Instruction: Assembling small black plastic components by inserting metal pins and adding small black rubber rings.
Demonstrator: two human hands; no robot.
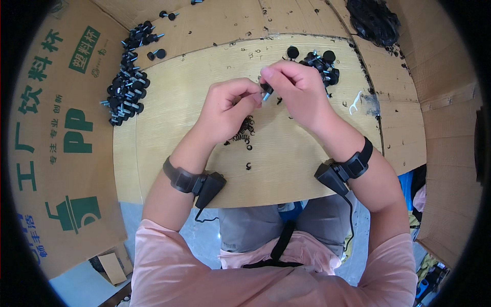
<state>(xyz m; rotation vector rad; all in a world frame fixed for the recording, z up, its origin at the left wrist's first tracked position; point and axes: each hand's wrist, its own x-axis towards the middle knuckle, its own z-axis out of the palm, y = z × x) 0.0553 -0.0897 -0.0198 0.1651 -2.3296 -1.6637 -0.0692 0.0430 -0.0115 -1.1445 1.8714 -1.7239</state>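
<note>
Over the middle of the table, my right hand pinches a thumb screw with a black head and a silvery threaded stud pointing down. Close against it, my left hand has its thumb and fingertips pressed together near the stud; what they hold is too small to make out. Beside the left hand lies a loose heap of small black C-shaped clips. Just beyond my right hand is a cluster of black-headed thumb screws, partly hidden by that hand.
A larger pile of thumb screws runs along the table's left edge. A small pale forked piece lies at the right. A black plastic bag sits at the far right. Cardboard walls flank the yellowish tabletop, where stray clips are scattered.
</note>
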